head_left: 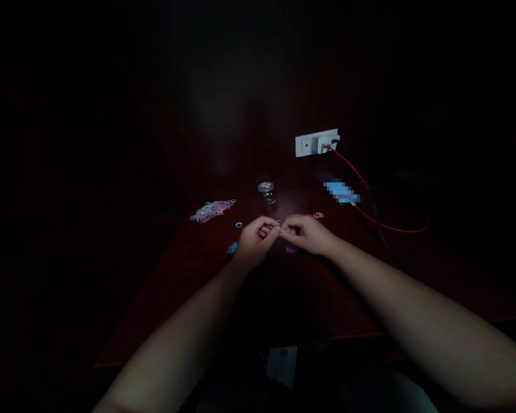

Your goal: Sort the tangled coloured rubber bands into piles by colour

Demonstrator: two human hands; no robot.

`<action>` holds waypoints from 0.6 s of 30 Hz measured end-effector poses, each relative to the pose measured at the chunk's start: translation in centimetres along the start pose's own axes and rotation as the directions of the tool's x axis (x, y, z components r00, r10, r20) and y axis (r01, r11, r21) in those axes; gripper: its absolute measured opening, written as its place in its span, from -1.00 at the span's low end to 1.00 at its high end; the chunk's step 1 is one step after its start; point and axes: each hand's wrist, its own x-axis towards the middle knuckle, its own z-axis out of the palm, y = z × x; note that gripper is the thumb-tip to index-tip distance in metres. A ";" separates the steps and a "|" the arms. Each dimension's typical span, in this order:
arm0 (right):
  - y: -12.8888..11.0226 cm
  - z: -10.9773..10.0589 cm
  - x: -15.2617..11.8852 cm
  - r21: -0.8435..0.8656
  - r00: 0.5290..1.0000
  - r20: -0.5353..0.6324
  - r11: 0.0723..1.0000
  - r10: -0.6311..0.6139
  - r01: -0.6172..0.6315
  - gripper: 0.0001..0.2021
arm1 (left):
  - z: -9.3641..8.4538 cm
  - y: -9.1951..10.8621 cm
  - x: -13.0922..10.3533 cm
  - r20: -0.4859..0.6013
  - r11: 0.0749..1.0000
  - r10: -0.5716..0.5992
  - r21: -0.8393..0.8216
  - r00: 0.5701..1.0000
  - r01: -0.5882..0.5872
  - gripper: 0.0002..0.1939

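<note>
My left hand [257, 238] and my right hand [306, 232] meet fingertip to fingertip over the dark red table, both pinched closed. Between them shows a sliver of a pale green elastic band [283, 231], mostly hidden by the fingers. Close to my left wrist lies a small heap of blue elastic bands [233, 248], and a single light blue band [238, 225] rests beyond it. Purple bands [290, 249] sit beneath my right hand, partly covered. A few orange bands [318, 215] lie just past my right knuckles.
A large mixed pile of elastic bands [212, 210] lies at the table's left edge. Behind my hands stands a small clear jar [266, 193] with a lid. To the right are a blurred-out phone [341, 191], a red cable [372, 221] and a wall socket [306, 145]. The surroundings are very dark.
</note>
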 end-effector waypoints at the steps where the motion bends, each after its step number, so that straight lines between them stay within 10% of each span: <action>1: 0.1 0.0 0.0 -0.018 1.000 -0.003 1.000 -0.011 0.011 -0.81 | 0.0 0.0 0.0 0.000 1.000 0.003 0.012 1.000 -0.003 -0.88; 18: -0.2 0.0 -0.1 0.081 0.997 -0.030 0.994 0.077 -0.074 -0.82 | 0.1 -0.2 0.2 -0.105 0.995 -0.044 -0.094 0.994 0.034 -0.84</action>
